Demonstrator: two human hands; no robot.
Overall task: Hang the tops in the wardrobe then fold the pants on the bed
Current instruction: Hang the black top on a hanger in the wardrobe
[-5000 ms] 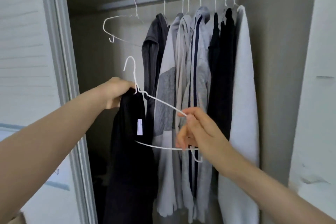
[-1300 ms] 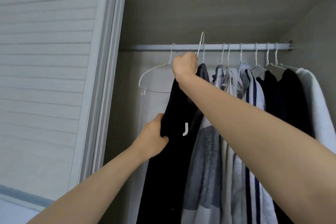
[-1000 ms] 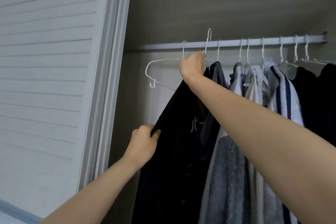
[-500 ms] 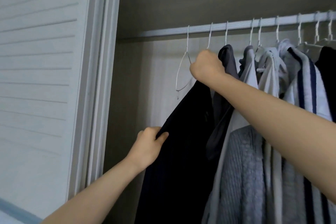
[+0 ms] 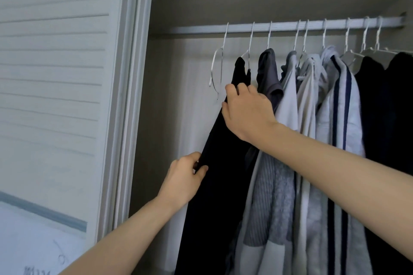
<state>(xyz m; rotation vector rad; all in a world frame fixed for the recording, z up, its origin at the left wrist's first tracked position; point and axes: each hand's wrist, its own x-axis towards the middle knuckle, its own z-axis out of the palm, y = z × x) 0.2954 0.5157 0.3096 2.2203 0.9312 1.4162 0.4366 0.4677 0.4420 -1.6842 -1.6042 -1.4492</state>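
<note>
On the wardrobe rail (image 5: 290, 27), the black top (image 5: 219, 163) is already hung by its hanger, beside one bare hanger (image 5: 215, 73). Its edge is pinched by the left hand (image 5: 182, 182); its shoulder is grasped by the right hand (image 5: 245, 109). Free rail remains leftward, near the door frame (image 5: 131, 96). Pants and bed are not seen.

Both forearms bare; seemingly no sleeves.

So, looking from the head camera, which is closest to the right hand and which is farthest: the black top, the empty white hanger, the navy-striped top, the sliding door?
1. black top, under the right hand.
2. empty white hanger, just left of it, on the rail.
3. navy-striped top, further right along the rail.
4. sliding door, far left.
</note>
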